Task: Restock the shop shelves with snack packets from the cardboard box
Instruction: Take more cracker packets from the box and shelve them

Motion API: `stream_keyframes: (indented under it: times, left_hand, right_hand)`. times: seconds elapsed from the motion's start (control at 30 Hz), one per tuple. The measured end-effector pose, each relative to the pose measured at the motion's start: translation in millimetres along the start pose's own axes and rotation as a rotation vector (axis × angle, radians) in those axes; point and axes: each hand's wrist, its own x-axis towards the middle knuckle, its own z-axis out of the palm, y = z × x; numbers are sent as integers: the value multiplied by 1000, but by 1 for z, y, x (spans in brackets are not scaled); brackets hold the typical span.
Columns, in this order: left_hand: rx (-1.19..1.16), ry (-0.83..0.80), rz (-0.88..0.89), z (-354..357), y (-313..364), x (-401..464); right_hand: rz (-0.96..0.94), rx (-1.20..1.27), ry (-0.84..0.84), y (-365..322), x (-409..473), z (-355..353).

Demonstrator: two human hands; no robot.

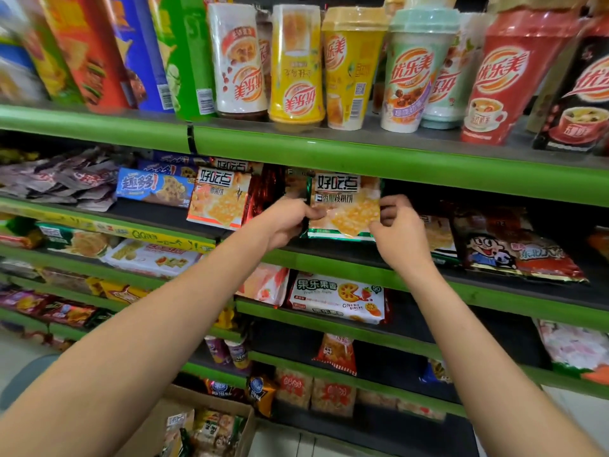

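A green-edged biscuit packet [346, 206] stands upright on the second shelf [329, 262] from the top. My left hand [290, 222] pinches its left edge and my right hand [398, 232] grips its right edge. A matching orange-edged biscuit packet [219, 201] stands to its left. The open cardboard box [204, 423] sits on the floor at the bottom, with several snack packets inside.
Milk-tea cups [408, 67] and crisp tubes [138, 51] fill the top shelf. A red cartoon packet [520, 255] lies right of my hands. Lower green shelves carry a white fruit-biscuit packet [336, 300] and other snacks. Dark bare shelf shows at lower right.
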Motion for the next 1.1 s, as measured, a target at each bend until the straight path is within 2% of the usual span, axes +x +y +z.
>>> stream_keyframes:
  times: [0.17,0.4,0.57,0.67,1.1]
  left_hand:
    - [6,20,109,-40,-1,-3]
    - [187,68,95,-64,-16,-2]
    - [15,59,72,-75,-20,0]
    - [-102,138,80,-78,-22,2]
    - [52,194,98,-79,-27,7]
  right_hand:
    - [13,130,14,-14,9,42]
    - [26,157,-5,-3,10,69]
    - [95,196,-23,9,12,76]
    - [132,199,-26,15,15,78]
    - [210,183,-93,21,24,80]
